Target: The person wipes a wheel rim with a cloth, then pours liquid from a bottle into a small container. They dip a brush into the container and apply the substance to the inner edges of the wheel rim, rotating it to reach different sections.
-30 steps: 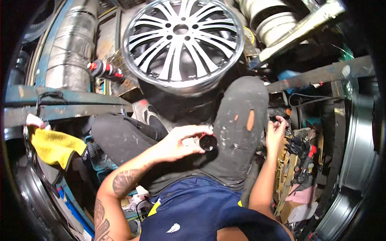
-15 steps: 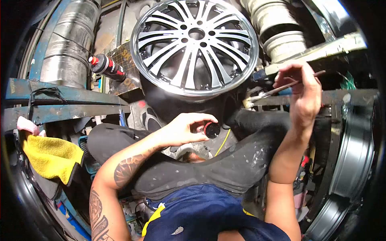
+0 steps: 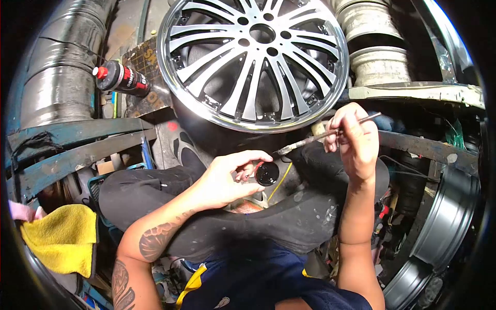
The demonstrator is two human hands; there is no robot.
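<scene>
My left hand (image 3: 230,178) grips a small round cap (image 3: 267,174) between thumb and fingers, above my lap. The cap has a red rim and glossy black inside, perhaps paint. In my right hand (image 3: 356,139) a thin paintbrush (image 3: 310,139) is pinched, its pale, stained tip pointing left and lying just right of the cap, apart from it. Beyond both hands sits an alloy wheel (image 3: 232,95) with silver machined spokes, black recesses and a polished lip. Neither hand touches the wheel.
A black bottle with a red cap (image 3: 121,78) lies tilted left of the wheel. A yellow cloth (image 3: 62,240) hangs at the left. Silver wheel barrels (image 3: 64,62) and a grey rim (image 3: 444,217) flank me, with blue metal bars (image 3: 77,135) between.
My right hand has moved left and down, bringing the brush tip close to the cap. My left hand has tilted the cap slightly, showing more of its black inside. The view has shifted a little.
</scene>
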